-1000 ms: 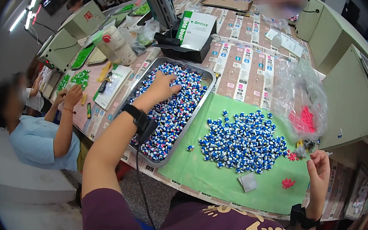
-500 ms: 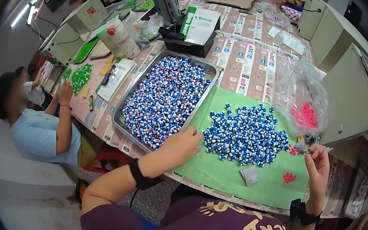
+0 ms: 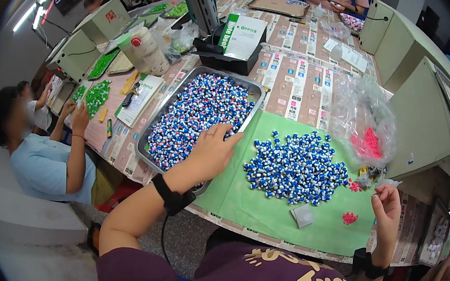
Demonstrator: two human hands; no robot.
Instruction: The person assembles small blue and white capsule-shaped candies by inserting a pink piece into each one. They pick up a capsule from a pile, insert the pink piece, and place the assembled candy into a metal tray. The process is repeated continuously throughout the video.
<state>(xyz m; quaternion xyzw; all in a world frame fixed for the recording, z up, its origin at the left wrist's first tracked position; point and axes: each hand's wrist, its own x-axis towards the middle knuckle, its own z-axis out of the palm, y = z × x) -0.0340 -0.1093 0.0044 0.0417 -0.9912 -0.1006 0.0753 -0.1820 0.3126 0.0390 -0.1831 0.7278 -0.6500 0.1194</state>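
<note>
We see the work partly through. The blue-and-white pieces lie in two lots: a broad layer (image 3: pixel 199 107) spread over most of the metal tray (image 3: pixel 256 93), and a loose heap (image 3: pixel 297 168) on the green mat (image 3: pixel 330 234) just to the tray's right. Many pieces in the tray show pink flecks, while we make out hardly any in the heap. From that we judge the tray lot to be the finished share and the heap the share that remains, though single pieces are too small for us to check. Pink bits are on hand as well: a small cluster (image 3: pixel 350 218) on the mat's near part, another (image 3: pixel 355 185) at the heap's right edge, and more inside the clear plastic bag (image 3: pixel 363 108) on the surface (image 3: pixel 286 92).

Our left arm crosses from the lower left, elbow bent. The left hand (image 3: pixel 212 150) is back up over the tray's near right rim, thumb pointing right; its grip stands apart, and we see no piece in it, though the palm is hidden. Our right hand (image 3: pixel 386 205) is raised at the mat's right edge, fingers bent upward beside a small pale tip (image 3: pixel 389 183). We cannot tell whether that grip is clamped on it.
</note>
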